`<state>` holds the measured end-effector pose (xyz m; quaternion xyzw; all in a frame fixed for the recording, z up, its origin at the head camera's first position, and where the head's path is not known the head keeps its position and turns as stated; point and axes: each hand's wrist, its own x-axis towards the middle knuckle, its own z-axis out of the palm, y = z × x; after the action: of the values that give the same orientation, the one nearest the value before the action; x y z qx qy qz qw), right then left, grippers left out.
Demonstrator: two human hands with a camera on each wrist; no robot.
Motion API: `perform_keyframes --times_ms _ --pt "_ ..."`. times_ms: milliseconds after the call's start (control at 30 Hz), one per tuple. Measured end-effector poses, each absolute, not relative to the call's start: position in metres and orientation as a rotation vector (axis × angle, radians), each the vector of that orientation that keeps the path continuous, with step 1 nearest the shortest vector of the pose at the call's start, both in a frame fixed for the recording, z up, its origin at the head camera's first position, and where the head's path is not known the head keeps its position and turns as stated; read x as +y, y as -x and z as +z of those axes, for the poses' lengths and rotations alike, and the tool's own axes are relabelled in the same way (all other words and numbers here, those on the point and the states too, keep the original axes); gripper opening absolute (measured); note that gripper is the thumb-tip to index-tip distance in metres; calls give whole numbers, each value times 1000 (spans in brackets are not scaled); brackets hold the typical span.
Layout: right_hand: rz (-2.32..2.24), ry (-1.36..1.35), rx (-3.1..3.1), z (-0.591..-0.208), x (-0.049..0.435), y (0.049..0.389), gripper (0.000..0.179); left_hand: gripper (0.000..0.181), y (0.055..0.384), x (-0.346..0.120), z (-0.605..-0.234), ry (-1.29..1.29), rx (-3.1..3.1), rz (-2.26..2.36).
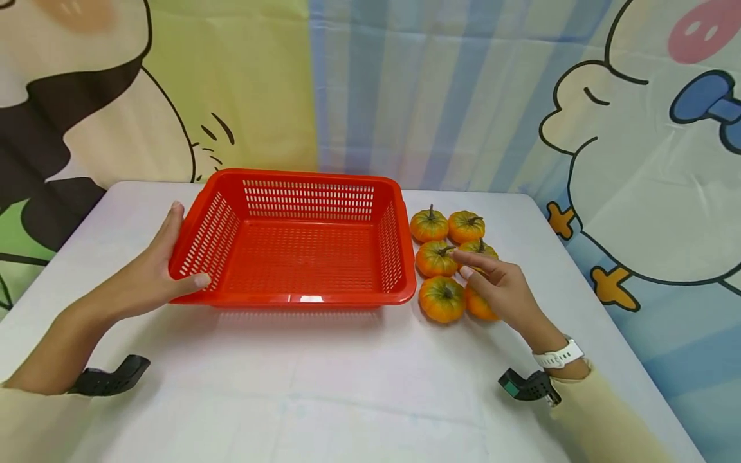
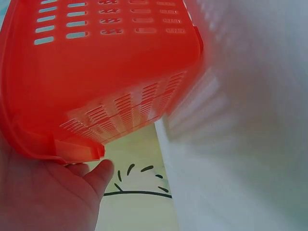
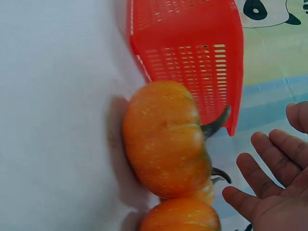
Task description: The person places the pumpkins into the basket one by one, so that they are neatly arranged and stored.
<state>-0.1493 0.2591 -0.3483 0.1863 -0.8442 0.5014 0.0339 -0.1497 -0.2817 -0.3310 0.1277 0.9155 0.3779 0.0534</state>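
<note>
A red plastic basket (image 1: 312,257) with slotted walls stands on the white table, with nothing inside it. My left hand (image 1: 156,260) holds its left rim, thumb over the front left corner and fingers along the outside; in the left wrist view the fingers (image 2: 98,175) show beneath the rim. Just right of the basket, several small orange pumpkins (image 1: 442,299) with green stems sit in two columns. Over the right column hovers my right hand (image 1: 500,283), its fingers extended and slightly bent, holding nothing. In the right wrist view, the nearest pumpkin (image 3: 163,139) lies beside the fingers.
The white table (image 1: 301,399) extends in front of the basket and to both sides. Behind it hangs a cloth backdrop (image 1: 382,90) with cartoon animals and stripes. A white band (image 1: 558,355) circles my right wrist, and black straps show at both sleeves.
</note>
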Motion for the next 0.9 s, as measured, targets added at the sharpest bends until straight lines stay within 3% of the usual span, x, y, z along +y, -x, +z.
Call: perform_keyframes --times_ms 467,900 --pt "1484 -500 -2683 -363 263 142 33 123 147 -273 -337 -358 2853 1165" --pt "1479 -662 -2811 -359 257 142 39 115 135 -280 -344 -325 2882 1208"
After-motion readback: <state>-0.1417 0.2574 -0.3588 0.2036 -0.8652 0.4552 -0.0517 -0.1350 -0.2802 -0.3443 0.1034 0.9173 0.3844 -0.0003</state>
